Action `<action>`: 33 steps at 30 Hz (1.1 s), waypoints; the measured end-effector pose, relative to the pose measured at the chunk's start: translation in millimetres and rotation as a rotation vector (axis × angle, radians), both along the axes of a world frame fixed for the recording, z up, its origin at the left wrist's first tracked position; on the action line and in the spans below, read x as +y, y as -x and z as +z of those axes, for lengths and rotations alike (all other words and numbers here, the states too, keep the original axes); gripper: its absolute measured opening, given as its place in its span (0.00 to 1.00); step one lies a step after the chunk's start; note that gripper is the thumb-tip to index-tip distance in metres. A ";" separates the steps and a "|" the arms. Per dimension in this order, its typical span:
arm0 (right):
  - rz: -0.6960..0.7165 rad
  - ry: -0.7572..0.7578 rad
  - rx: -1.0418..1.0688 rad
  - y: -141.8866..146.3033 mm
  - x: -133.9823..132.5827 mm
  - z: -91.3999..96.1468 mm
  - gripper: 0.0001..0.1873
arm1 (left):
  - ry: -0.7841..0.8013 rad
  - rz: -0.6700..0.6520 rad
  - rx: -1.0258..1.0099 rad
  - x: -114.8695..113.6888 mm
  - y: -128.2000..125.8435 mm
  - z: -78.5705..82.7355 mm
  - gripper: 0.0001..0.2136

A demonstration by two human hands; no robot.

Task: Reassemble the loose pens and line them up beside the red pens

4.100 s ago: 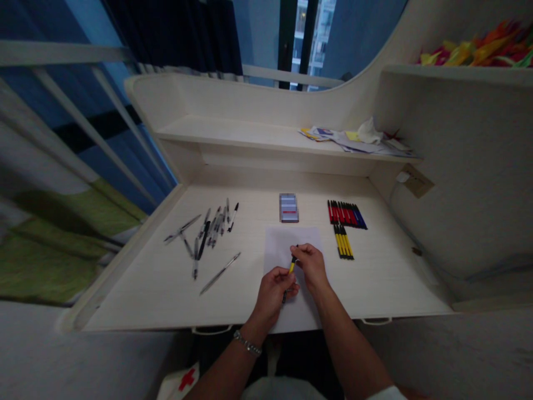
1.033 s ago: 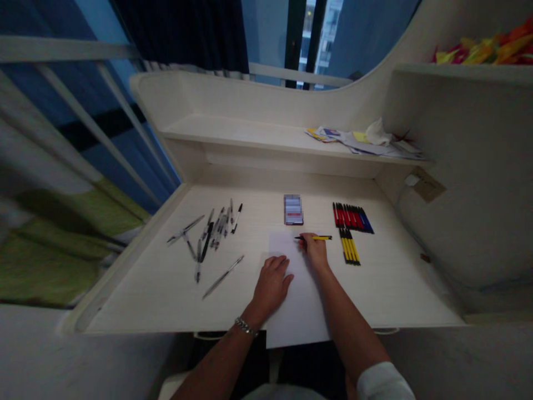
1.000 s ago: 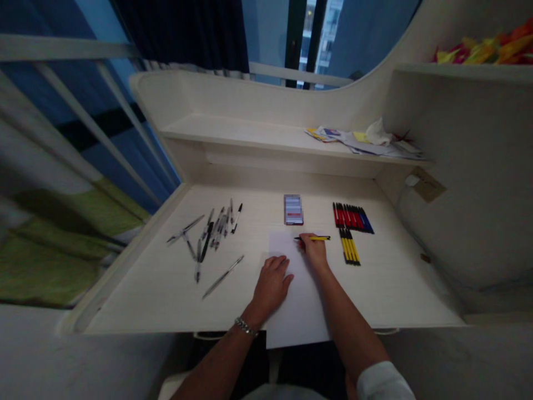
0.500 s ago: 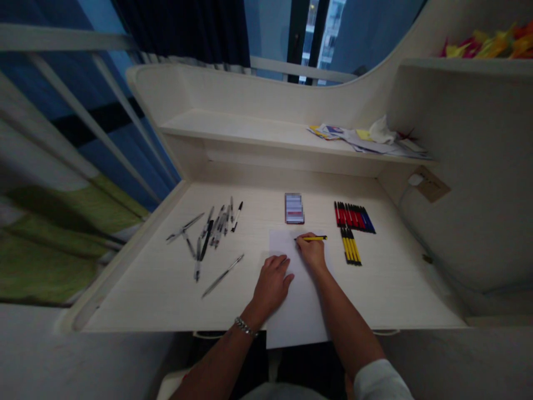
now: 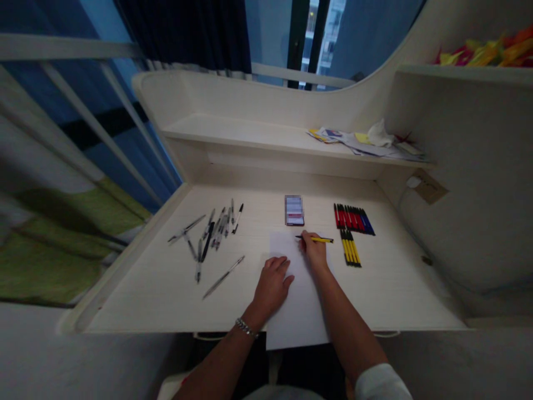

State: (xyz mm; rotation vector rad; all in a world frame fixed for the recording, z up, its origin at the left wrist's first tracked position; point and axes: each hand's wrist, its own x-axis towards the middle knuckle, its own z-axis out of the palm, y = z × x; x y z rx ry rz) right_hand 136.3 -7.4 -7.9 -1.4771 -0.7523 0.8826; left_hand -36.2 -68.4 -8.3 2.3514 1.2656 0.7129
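A white sheet of paper (image 5: 297, 311) lies on the pale desk (image 5: 166, 278), hanging over its front edge. My left hand (image 5: 271, 283) rests flat on the paper's left side, fingers spread. My right hand (image 5: 314, 250) is closed round a yellow pen (image 5: 318, 239), held almost level with its dark tip pointing left over the paper's top edge. A phone (image 5: 294, 210) lies just beyond the paper.
Several red, black and blue pens (image 5: 353, 217) lie in a row at the right, with several yellow pens (image 5: 350, 248) below them. A loose heap of grey and black pens (image 5: 212, 230) is at the left. Papers (image 5: 366, 141) clutter the shelf behind.
Four seconds ago both hands held the yellow pen above the paper. Since then my left hand has lain flat on the sheet, and my right hand keeps shifting the pen slightly at the top edge.
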 end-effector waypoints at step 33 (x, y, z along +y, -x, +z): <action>-0.065 -0.376 0.644 -10.1 -93.3 47.7 0.14 | 0.831 0.193 -1.091 -29.3 -46.6 24.6 0.18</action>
